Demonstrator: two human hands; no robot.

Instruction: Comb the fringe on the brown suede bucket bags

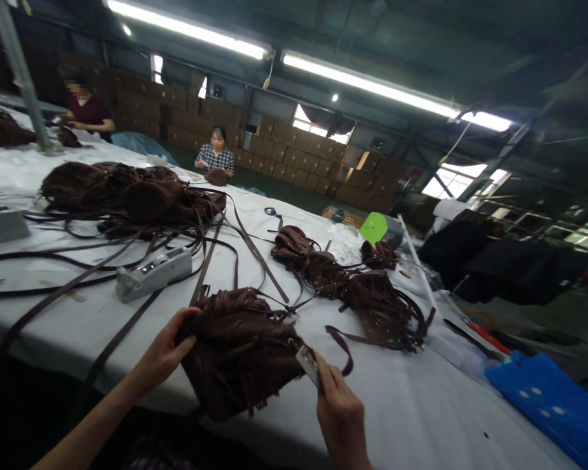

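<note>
A dark brown fringed bag point(240, 346) is at the near edge of the white-covered table point(392, 398). My left hand point(169, 346) grips its upper left side, thumb and fingers closed on the brown material. At the bag's right side, my right hand point(338, 405) is closed around a small grey metal tool point(308, 364), whose tip is against the bag near a metal ring. What the tool's tip touches is too small to tell.
A grey tape dispenser point(154, 271) and a heap of brown bags point(127, 192) with long straps lie to the left. More brown bags point(372, 300) lie beyond. Blue plastic point(549, 398) is at right. Two people sit across the tables.
</note>
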